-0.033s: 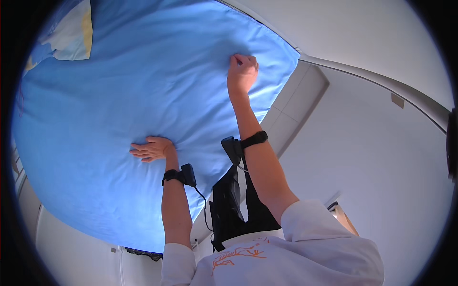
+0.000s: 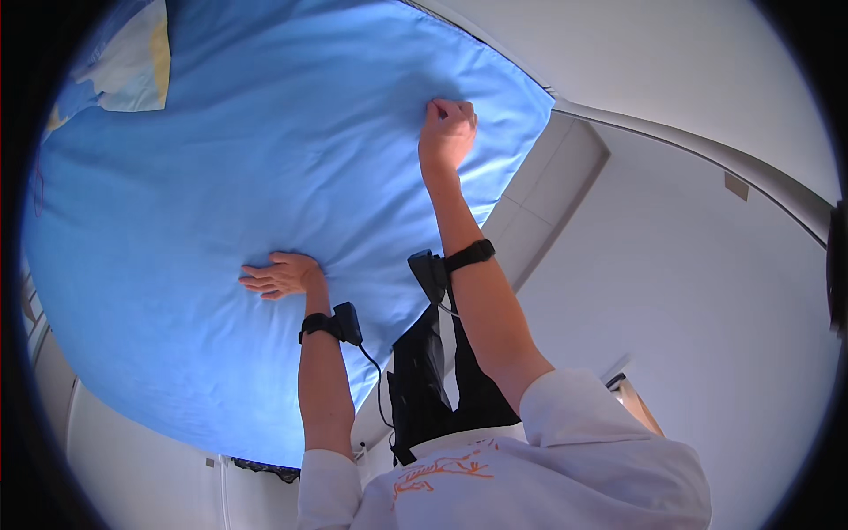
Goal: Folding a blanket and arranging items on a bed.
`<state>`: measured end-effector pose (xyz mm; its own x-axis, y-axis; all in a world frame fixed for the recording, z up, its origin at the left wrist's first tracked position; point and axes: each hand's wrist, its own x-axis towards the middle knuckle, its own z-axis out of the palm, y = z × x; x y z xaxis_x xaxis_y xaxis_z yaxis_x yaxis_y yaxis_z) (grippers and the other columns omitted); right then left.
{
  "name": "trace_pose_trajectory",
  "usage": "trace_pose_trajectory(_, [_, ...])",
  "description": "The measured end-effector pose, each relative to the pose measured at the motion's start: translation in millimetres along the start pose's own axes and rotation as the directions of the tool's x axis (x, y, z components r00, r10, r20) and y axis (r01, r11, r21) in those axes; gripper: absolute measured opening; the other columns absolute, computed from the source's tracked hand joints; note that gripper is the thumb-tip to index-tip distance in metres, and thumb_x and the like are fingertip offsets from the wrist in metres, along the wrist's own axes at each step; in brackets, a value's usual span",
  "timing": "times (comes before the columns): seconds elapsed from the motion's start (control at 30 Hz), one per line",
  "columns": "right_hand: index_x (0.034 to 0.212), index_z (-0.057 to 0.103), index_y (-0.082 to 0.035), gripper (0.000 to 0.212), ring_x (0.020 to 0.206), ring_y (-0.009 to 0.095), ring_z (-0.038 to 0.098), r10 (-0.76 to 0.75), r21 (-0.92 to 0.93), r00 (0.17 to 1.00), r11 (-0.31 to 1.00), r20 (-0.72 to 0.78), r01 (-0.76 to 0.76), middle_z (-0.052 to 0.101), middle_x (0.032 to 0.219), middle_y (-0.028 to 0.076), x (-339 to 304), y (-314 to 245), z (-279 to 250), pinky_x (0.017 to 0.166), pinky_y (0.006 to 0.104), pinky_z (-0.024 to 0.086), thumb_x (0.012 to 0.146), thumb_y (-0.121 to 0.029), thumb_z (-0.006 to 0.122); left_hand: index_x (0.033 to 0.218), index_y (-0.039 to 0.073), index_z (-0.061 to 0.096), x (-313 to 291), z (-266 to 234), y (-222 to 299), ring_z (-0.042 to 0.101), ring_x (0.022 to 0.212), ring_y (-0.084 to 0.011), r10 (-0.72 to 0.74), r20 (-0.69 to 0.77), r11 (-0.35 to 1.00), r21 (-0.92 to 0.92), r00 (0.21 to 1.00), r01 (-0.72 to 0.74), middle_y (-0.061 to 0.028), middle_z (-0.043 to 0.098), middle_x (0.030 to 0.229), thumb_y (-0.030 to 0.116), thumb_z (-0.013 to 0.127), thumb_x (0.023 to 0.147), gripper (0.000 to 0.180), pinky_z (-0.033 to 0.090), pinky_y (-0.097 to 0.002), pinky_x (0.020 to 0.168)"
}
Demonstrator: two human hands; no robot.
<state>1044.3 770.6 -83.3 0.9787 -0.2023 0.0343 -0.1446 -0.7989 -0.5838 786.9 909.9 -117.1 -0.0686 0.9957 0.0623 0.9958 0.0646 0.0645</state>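
Observation:
A blue bed sheet (image 2: pixel 203 185) covers the bed, with creases running across it around both hands. My left hand (image 2: pixel 283 275) rests flat on the sheet near the bed's side, fingers spread and pointing left. Farther off, toward the bed's far right corner, my right hand (image 2: pixel 450 132) is closed against the sheet, its thumb and fingers curled together. What those fingers hold, if anything, is hidden from here.
A patterned cloth (image 2: pixel 132 66) with pale and yellow parts lies at the far left of the bed. White walls (image 2: pixel 689 265) stand to the right, and tiled floor (image 2: pixel 548 177) shows beside the bed. Each forearm wears a black strapped device (image 2: pixel 428 276) with a cable.

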Motion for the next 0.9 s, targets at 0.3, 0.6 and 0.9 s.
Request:
trace_pose_trajectory(0.3, [0.084,0.057,-0.003,0.005,0.082,0.027,0.052,0.084,0.116,0.996,0.989,0.043,-0.089,0.053,0.084,0.010,-1.5,13.2,-17.2,0.072,0.0387,0.043,0.081,-0.007,0.057,0.142,0.009,0.016,0.7,-2.6,-0.7,0.008,0.140,-0.0289,-0.001,0.025,1.000,0.008,1.000,0.001,-0.0174,0.009,0.150,0.037,0.023,0.092,0.058,0.009,-0.0532,0.108])
trace_pose_trajectory(0.6, [0.093,0.061,-0.002,0.022,0.080,0.025,0.053,0.111,0.100,0.994,0.989,0.001,-0.111,0.054,0.086,0.008,-2.1,-3.0,-11.8,0.073,0.0372,0.044,0.075,-0.013,0.068,0.142,0.009,0.017,1.3,-0.8,-2.2,0.008,0.140,-0.0293,0.001,0.015,1.000,0.009,1.000,-0.001,-0.0175,0.010,0.150,0.038,0.022,0.092,0.058,0.009,-0.0536,0.108])
trace_pose_trajectory(0.9, [0.078,0.066,-0.004,0.010,0.080,0.025,0.055,0.132,0.087,0.991,0.988,0.000,-0.131,0.058,0.081,0.005,6.3,-3.8,0.9,0.073,0.0355,0.045,0.071,-0.010,0.069,0.142,0.009,0.018,-0.1,-2.6,0.5,0.007,0.140,-0.0292,-0.008,0.011,1.000,-0.019,1.000,0.009,-0.0169,0.011,0.150,0.036,0.024,0.090,0.059,0.008,-0.0536,0.108])
